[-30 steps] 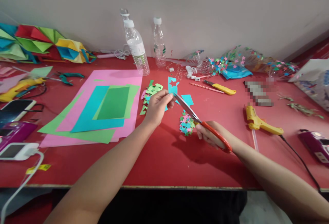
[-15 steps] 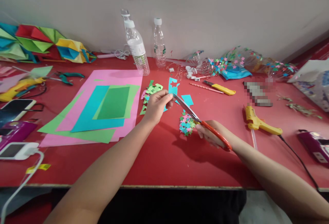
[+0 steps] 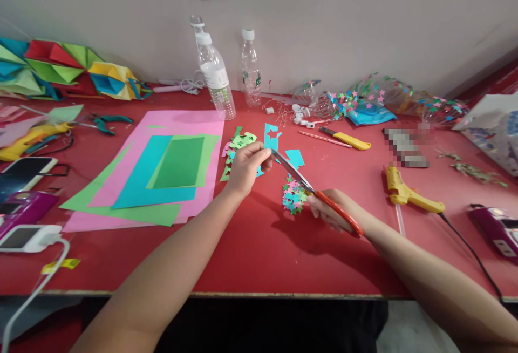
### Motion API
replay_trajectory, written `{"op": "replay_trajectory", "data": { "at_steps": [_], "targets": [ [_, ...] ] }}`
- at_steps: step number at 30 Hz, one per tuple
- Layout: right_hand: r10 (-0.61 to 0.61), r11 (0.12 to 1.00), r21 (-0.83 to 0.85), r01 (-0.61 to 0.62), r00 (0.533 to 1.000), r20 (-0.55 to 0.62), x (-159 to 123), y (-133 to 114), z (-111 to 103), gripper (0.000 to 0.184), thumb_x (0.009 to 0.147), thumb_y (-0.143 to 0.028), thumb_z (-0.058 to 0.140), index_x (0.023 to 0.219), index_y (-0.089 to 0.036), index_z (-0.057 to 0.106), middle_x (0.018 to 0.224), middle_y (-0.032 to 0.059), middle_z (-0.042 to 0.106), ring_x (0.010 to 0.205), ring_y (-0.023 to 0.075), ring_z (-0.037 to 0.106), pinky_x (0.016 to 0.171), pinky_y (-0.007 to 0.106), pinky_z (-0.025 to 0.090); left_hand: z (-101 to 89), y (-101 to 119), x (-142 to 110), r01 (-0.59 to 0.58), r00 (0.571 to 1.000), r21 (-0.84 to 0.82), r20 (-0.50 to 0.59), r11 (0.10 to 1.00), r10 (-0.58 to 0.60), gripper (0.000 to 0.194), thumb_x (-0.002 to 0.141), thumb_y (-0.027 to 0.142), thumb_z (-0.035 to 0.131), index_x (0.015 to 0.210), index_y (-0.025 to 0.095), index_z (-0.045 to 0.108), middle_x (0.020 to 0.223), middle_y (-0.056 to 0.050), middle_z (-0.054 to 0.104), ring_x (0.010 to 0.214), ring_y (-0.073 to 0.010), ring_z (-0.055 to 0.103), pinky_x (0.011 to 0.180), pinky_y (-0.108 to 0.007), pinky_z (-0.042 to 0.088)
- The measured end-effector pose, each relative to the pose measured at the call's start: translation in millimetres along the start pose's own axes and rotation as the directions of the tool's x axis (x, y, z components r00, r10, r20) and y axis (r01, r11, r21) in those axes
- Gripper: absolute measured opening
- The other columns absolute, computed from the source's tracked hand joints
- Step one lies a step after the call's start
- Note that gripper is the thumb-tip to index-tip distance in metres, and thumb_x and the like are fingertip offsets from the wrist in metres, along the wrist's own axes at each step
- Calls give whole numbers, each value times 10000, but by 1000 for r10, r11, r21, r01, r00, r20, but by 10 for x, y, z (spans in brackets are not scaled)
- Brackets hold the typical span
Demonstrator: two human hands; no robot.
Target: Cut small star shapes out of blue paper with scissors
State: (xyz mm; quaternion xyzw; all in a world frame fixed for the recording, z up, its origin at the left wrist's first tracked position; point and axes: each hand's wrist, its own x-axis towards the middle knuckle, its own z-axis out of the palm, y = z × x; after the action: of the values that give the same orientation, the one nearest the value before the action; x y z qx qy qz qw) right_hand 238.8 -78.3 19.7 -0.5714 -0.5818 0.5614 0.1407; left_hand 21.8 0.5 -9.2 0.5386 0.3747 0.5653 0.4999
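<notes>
My left hand (image 3: pixel 247 167) pinches a blue piece of paper (image 3: pixel 268 138) by its lower edge, between thumb and fingers. A star-shaped hole shows in that paper. My right hand (image 3: pixel 329 210) grips a pair of scissors (image 3: pixel 339 211) with red handles, its blades pointing up and left to my left fingertips. From here I cannot tell whether the blades touch the paper. Below the blades lies a heap of small paper stars (image 3: pixel 293 196) in pink, blue and green. Another blue paper scrap (image 3: pixel 295 157) rests just right of the blades. Cut-out paper offcuts (image 3: pixel 242 140) lie behind my left hand.
Coloured paper sheets (image 3: pixel 133 172) are stacked on the left of the red table (image 3: pixel 259 256). Plastic bottles (image 3: pixel 251 72) stand by the wall. On the right are a yellow utility knife (image 3: pixel 352 140), a glue gun (image 3: pixel 413 196) with its cord and star-covered bottles (image 3: pixel 376 96).
The blue paper has shifted very slightly left with my left hand. The scissors have moved slightly left as well. Otherwise both hands keep their hold.
</notes>
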Motion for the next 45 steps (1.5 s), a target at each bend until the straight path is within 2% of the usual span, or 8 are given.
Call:
{"op": "replay_trajectory", "data": {
  "at_steps": [6, 14, 19, 30, 36, 45],
  "targets": [
    [-14, 1000, -21, 14, 1000, -13, 14, 0, 12, 597, 717, -779, 536, 601, -195, 487, 367, -74, 384, 306, 64, 364, 369, 215, 299, 10, 7, 13, 7, 993, -13, -118, 1000, -9, 124, 754, 256, 634, 654, 196, 592, 527, 35, 533, 493, -80, 501, 496, -225, 408],
    [-154, 988, 35, 151, 983, 97, 32, 111, 0, 645, 795, -805, 421, 696, -180, 548, 357, -71, 396, 315, 79, 366, 401, 233, 341, 142, 101, -87, 20, 993, -138, -111, 990, -35, 178, 736, 250, 665, 605, 194, 557, 533, 33, 557, 496, -70, 489, 515, -230, 408],
    [-193, 980, 67, 187, 976, 96, 22, 131, 12, 643, 814, -790, 424, 733, -168, 565, 376, -76, 391, 319, 74, 353, 396, 228, 327, 202, 87, -133, 66, 987, -164, -136, 984, -89, 153, 707, 267, 697, 608, 186, 612, 530, 24, 595, 490, -72, 497, 530, -244, 411],
    [-158, 987, 32, 156, 985, 69, -17, 63, 18, 566, 849, -710, 440, 728, -172, 566, 395, -73, 393, 333, 75, 365, 413, 231, 339, 212, 103, -141, 103, 992, -118, -64, 988, -111, 177, 713, 303, 682, 605, 191, 597, 536, 28, 573, 505, -78, 495, 542, -256, 412],
    [-81, 996, 40, 80, 997, 21, -13, 45, 52, 539, 854, -692, 448, 643, -197, 488, 379, -71, 387, 312, 72, 359, 367, 217, 310, 207, 91, -130, 109, 991, -141, -64, 984, -119, 181, 708, 299, 697, 597, 187, 608, 532, 28, 577, 503, -75, 494, 544, -251, 410],
    [-36, 999, 22, 36, 999, -22, -29, -6, 54, 503, 849, -636, 517, 603, -199, 477, 357, -72, 379, 296, 71, 365, 350, 210, 289, 211, 103, -133, 109, 990, -143, -77, 984, -121, 175, 702, 288, 695, 589, 188, 606, 527, 28, 579, 501, -76, 495, 542, -252, 411]
  ]
}}
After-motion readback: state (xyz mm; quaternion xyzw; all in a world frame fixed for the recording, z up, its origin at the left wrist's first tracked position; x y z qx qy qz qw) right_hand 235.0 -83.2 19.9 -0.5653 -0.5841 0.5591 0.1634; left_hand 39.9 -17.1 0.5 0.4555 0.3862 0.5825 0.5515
